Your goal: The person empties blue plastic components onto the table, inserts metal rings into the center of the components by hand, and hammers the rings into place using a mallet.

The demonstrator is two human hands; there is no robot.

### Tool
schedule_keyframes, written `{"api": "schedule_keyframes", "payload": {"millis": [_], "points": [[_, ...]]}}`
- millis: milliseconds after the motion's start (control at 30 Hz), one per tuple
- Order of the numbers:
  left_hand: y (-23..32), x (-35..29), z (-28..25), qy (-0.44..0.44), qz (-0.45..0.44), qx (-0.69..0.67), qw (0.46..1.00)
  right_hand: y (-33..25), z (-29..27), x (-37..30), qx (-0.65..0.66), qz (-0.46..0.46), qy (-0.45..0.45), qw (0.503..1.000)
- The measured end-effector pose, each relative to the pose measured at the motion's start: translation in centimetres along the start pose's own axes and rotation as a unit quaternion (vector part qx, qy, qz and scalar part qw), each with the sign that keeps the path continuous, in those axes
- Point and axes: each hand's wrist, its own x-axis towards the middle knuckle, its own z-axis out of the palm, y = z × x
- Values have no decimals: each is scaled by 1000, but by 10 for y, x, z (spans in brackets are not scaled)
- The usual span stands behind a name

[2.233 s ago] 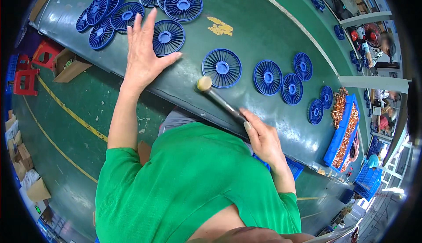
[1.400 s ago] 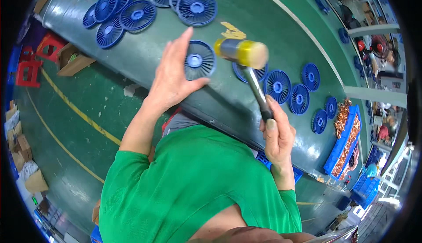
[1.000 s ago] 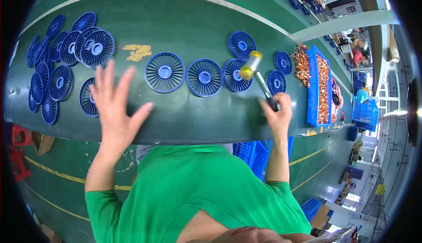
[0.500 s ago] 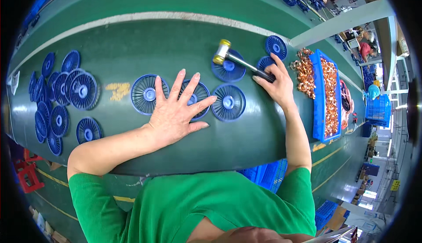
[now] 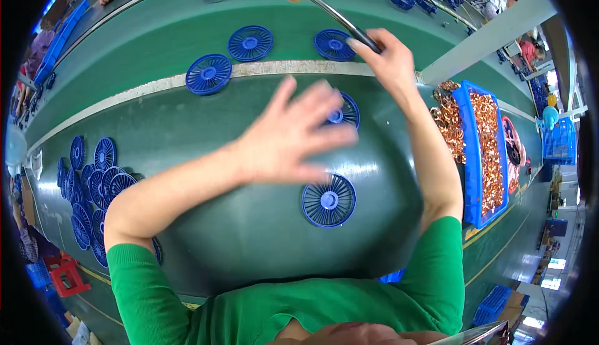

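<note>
My right hand [image 5: 392, 64] grips the black handle of a hammer [image 5: 331, 13] with a yellow-faced head, raised over the far green strip. My left hand [image 5: 290, 136] is in the air above the table, blurred, fingers spread and holding nothing. It partly covers one blue slotted plastic disc [image 5: 351, 109]. Nearer to me lies another blue disc [image 5: 329, 201], flat with its hub showing. Beyond the pale ledge sit two discs, a left one [image 5: 198, 76] overlapping the ledge and a middle one [image 5: 251, 40]; a third disc [image 5: 327, 42] lies below the hammer.
A heap of similar discs [image 5: 106, 186] covers the table's left end. To the right stands a blue tray [image 5: 469, 157] of copper-coloured metal pieces, with more loose pieces [image 5: 448, 120] beside it. A white post [image 5: 486, 36] rises beyond. Other people work across the far belt.
My left hand has come up off the discs. My right hand has lifted the hammer farther away. Discs now lie on the far green strip, and fewer are before me. The view has shifted.
</note>
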Motion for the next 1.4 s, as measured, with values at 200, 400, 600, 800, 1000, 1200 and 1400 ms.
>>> {"api": "schedule_keyframes", "payload": {"millis": [200,400,600,800,1000,1200,1400], "points": [[27,-23,21,-86,56,-3,995,12,-82,-110,-90,129,-48,986],[-42,-20,24,-12,-160,151,975,28,-104,-195,-181,178,-13,967],[-131,0,26,-29,-325,121,937,24,-98,-192,-159,145,-9,977],[-160,25,24,116,-334,350,867,32,-102,-181,-151,113,7,982],[-107,65,47,-3,-103,205,973,48,-95,-156,-217,152,-22,964],[-135,55,18,-18,-378,209,902,71,-78,-141,-233,84,-19,969],[-101,-31,-43,-138,-542,129,819,31,-86,-159,-95,-18,30,995]]}}
